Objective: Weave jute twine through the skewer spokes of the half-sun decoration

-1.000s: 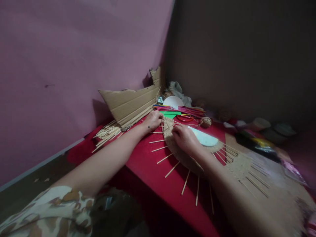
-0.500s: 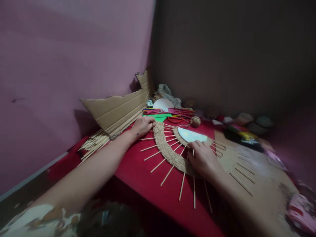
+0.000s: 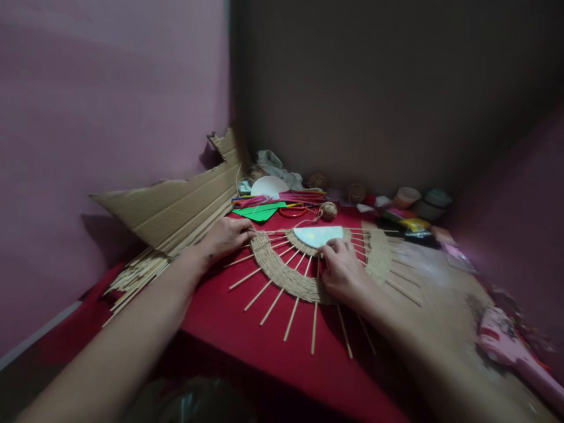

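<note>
The woven fan (image 3: pixel 286 276) of string & sticks lies flat on the red worktop (image 3: pixel 229 317). Left hand (image 3: pixel 227 235) rests on the fan's left end, fingers curled, maybe pinching a stick; too dim to tell. Right hand (image 3: pixel 343 273) presses on the fan's middle w/ fingers spread, just below the white half-circle (image 3: pixel 318 235). Cardboard (image 3: pixel 176 205) leans left of the fan.

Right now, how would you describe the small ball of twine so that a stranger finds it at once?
Start at the red table and go past the woven half-circle toward the back wall. The small ball of twine lies beside the red ring. It alone is round, tan and wound from cord.
</note>
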Demonstrator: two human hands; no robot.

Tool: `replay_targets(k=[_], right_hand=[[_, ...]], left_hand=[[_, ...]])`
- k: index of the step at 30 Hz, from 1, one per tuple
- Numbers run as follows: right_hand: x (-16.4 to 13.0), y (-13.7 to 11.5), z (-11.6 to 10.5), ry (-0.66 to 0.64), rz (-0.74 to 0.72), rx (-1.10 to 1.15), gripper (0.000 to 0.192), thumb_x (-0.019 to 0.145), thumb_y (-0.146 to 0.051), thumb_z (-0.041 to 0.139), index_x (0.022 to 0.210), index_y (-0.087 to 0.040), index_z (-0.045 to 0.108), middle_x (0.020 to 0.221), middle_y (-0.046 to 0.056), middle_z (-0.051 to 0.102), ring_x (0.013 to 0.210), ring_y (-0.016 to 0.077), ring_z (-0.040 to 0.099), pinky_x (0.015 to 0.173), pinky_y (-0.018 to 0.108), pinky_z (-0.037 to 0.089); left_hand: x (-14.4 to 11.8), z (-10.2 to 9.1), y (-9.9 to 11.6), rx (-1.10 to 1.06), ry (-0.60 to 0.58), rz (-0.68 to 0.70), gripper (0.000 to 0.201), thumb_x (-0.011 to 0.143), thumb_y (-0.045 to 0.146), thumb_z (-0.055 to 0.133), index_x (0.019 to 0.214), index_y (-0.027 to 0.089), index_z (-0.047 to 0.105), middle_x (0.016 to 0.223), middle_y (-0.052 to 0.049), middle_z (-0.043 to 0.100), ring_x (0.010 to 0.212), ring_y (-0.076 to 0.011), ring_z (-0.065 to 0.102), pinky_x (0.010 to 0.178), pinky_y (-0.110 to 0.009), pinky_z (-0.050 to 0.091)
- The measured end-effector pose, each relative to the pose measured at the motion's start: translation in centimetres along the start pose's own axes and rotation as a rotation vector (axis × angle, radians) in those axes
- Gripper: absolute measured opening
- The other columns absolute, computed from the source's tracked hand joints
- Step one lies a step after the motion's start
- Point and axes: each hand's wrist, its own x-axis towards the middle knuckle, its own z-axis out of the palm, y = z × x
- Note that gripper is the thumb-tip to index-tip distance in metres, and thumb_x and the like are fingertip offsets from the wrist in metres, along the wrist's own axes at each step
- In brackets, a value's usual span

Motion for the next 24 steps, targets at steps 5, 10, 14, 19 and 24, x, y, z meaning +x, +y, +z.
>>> replay_targets(k=[5, 10, 14, 19, 24], right_hand=[[0.9, 2.9, 0.7, 0.017, 0.012, 0.006, 0.04, 0.067, -0.002, 0.047, 0.102, -0.016, 0.062, 0.111, 0.013, 0.052, 0.098, 0.0267, 0.043, 0.083, 0.037, 0.039], [0.9, 4.2, 0.6, 0.003, 0.005, -0.062, 0.041, 0.069, -0.001, 0.047, 0.104, -0.016, 0.06, 0.113, 0.013, 0.052, 0.094, 0.0257, 0.045, 0.08, 0.036, 0.04], [0.7, 3.8, 0.5, -0.008, -0.001, -0.12, 0.041, 0.07, 0.0, 0.045, 0.104, -0.015, 0.061, 0.111, 0.014, 0.054, 0.091, 0.026, 0.046, 0.079, 0.037, 0.041], [0.5, 2.1, 0.3, 0.15, -0.037, -0.096, 0.031, 0.076, -0.003, 0.043, 0.095, -0.011, 0.066, 0.103, 0.016, 0.06, 0.095, 0.0283, 0.048, 0.083, 0.041, 0.041], [1.8, -2.4, -0.4, 0.059, -0.307, 0.312, 0.027, 0.076, -0.003, 0.047, 0.09, -0.013, 0.068, 0.093, 0.01, 0.065, 0.089, 0.0201, 0.056, 0.081, 0.032, 0.044]], left_hand=[[-0.7, -0.4, 1.8, -0.146, -0.086, 0.011, 0.023, 0.08, 0.034, 0.055, 0.076, 0.016, 0.069, 0.067, -0.002, 0.066, 0.06, -0.0106, 0.055, 0.058, -0.02, 0.039], [-1.2, -0.3, 3.0, -0.435, -0.258, -0.079, 0.021, 0.077, 0.032, 0.056, 0.078, 0.015, 0.067, 0.059, 0.002, 0.062, 0.049, -0.0092, 0.051, 0.049, -0.02, 0.038], [-1.3, -0.5, 3.4, -0.454, -0.279, -0.127, 0.017, 0.075, 0.029, 0.057, 0.075, 0.015, 0.066, 0.055, 0.003, 0.058, 0.047, -0.0083, 0.049, 0.047, -0.02, 0.036], [-1.2, -0.7, 3.3, -0.428, -0.292, -0.137, 0.013, 0.074, 0.025, 0.058, 0.073, 0.015, 0.066, 0.053, 0.003, 0.056, 0.049, -0.008, 0.048, 0.05, -0.02, 0.035], [-0.8, -0.3, 2.7, -0.431, -0.376, -0.152, 0.013, 0.074, 0.028, 0.059, 0.07, 0.016, 0.062, 0.049, 0.005, 0.053, 0.043, -0.0089, 0.049, 0.044, -0.02, 0.034]])
